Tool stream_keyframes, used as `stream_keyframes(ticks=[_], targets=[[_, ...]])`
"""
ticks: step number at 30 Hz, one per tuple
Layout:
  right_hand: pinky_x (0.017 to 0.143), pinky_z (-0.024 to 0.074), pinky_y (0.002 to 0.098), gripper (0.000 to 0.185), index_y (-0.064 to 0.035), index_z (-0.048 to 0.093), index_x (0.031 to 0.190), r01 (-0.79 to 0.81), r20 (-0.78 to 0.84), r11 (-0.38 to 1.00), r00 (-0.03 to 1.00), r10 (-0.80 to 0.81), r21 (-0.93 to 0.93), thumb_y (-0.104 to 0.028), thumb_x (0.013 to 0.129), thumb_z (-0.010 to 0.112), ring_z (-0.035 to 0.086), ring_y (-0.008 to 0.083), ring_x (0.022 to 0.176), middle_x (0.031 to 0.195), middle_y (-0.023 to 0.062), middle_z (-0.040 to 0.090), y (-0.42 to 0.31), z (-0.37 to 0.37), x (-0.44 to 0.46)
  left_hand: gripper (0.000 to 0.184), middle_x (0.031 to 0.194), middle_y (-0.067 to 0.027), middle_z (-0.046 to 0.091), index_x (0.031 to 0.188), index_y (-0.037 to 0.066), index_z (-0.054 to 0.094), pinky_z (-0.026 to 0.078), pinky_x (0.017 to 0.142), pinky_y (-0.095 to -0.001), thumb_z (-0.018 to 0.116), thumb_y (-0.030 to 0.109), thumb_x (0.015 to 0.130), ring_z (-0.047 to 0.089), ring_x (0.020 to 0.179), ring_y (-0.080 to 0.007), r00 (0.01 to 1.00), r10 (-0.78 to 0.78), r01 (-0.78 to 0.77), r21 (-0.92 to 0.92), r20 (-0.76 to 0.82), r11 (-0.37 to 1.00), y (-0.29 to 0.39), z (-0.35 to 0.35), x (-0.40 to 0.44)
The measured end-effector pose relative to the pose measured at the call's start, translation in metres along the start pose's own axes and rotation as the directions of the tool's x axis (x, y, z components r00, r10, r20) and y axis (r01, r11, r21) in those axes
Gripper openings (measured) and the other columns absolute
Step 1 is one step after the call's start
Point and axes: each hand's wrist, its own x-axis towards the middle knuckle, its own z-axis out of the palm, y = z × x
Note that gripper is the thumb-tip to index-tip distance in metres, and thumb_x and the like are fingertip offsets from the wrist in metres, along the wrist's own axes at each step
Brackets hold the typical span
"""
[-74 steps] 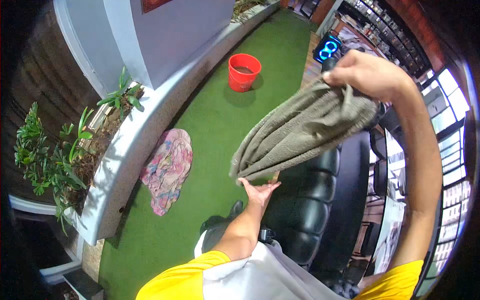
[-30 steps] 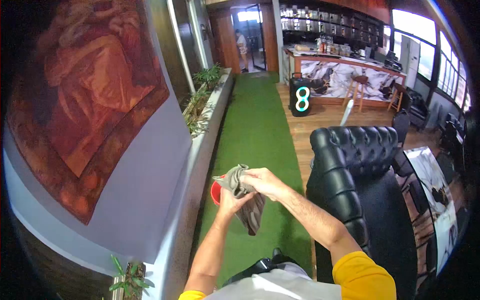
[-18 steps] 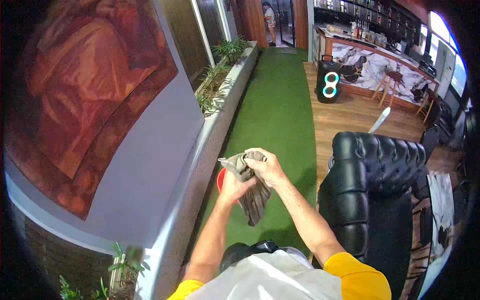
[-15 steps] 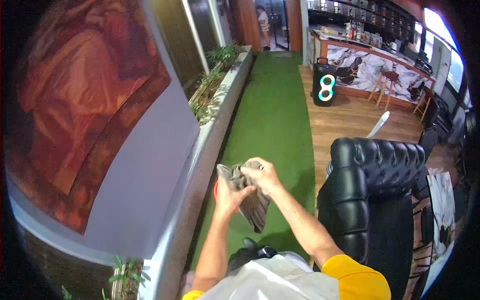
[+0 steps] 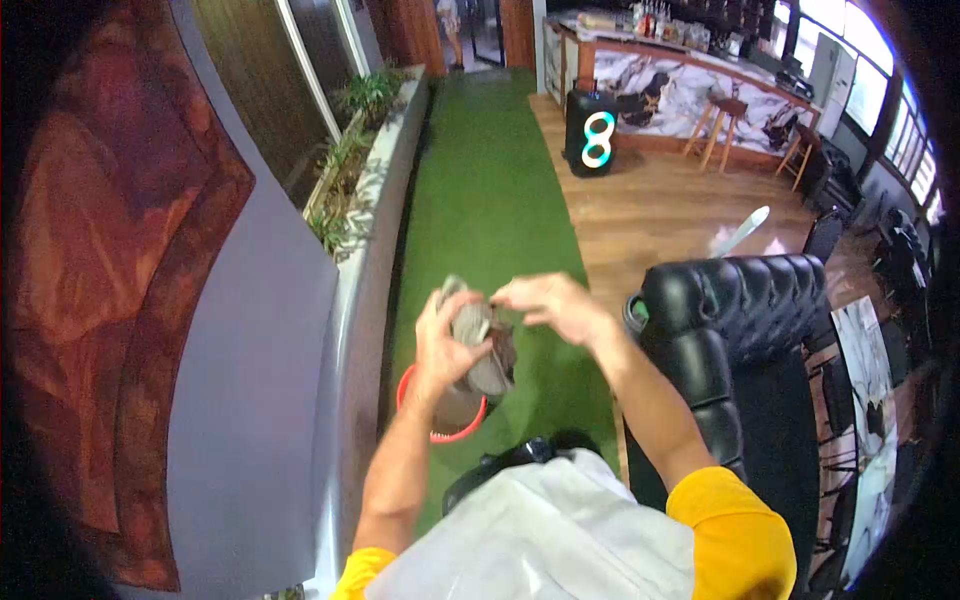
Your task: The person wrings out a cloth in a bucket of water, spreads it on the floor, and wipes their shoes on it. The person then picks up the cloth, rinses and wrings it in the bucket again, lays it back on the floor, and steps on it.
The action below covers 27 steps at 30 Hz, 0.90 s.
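Note:
A bunched grey-green cloth [image 5: 487, 362] hangs from my left hand [image 5: 442, 345], whose fingers wrap round its upper part. Just right of the cloth is my right hand [image 5: 556, 302], a little blurred, fingers extended and loosely together, with nothing seen in its palm. Its fingertips come close to the cloth's edge; whether they touch it I cannot tell. Below the cloth stands a red bucket [image 5: 458, 436] on the green carpet, partly hidden by my left forearm and the cloth. Dark liquid seems to be inside it.
A planter wall [image 5: 377, 185] runs along the left of the green carpet [image 5: 488, 190]. To the right are a black tufted sofa [image 5: 735, 300], a lit speaker [image 5: 592, 135], stools and a marble-fronted bar [image 5: 680, 95]. A person [image 5: 451, 30] stands at the far doorway.
The cloth, earlier spread between both hands, is now gathered in my left hand. My right hand has come away from it. The view has turned, and more of the bucket shows.

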Motion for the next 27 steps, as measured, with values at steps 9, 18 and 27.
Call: stream_keyframes(ticks=[9, 18, 27], targets=[[0.095, 0.0272, 0.0686, 0.111, -0.0162, 0.02, 0.142, -0.712, 0.625, 0.451, 0.696, 0.352, 0.538, -0.085, 0.059, 0.043, 0.032, 0.046, 0.125, 0.146, 0.019, 0.018, 0.167, -0.004, 0.161, 0.049, 0.098, -0.0134, 0.06, 0.091, 0.007, 0.062, 0.045, 0.083, -0.0394, 0.077, 0.013, 0.046, 0.058, 0.093, -0.029, 0.988, 0.147, -0.146, 0.022, -0.052, 0.989, -0.032, -0.043, 0.093], [0.091, 0.0471, 0.048, 0.063, -0.0157, 0.051, 0.122, -0.481, 0.547, 0.396, 0.835, -0.066, 0.782, -0.026, 0.066, 0.077, 0.053, 0.0285, 0.111, 0.12, 0.0131, 0.056, 0.138, 0.027, 0.279, 0.038, 0.1, -0.0122, 0.058, 0.097, 0.001, 0.057, 0.048, 0.083, -0.0367, 0.069, 0.009, 0.061, 0.058, 0.092, -0.0222, 0.64, -0.325, 0.208, -0.25, -0.696, 0.946, -0.095, -0.066, 0.086], [0.103, 0.0306, 0.0301, 0.074, -0.0062, 0.04, 0.133, 0.084, 0.517, 0.908, 0.798, -0.308, 0.41, 0.0, 0.064, 0.069, 0.046, 0.0178, 0.118, 0.13, 0.0088, 0.045, 0.041, 0.049, 0.314, 0.022, 0.086, -0.0089, 0.059, 0.091, 0.002, 0.055, 0.053, 0.069, -0.0363, 0.061, 0.002, 0.071, 0.06, 0.075, -0.023, -0.098, -0.578, -0.058, -0.575, -0.81, 0.816, -0.176, -0.128, 0.036]])
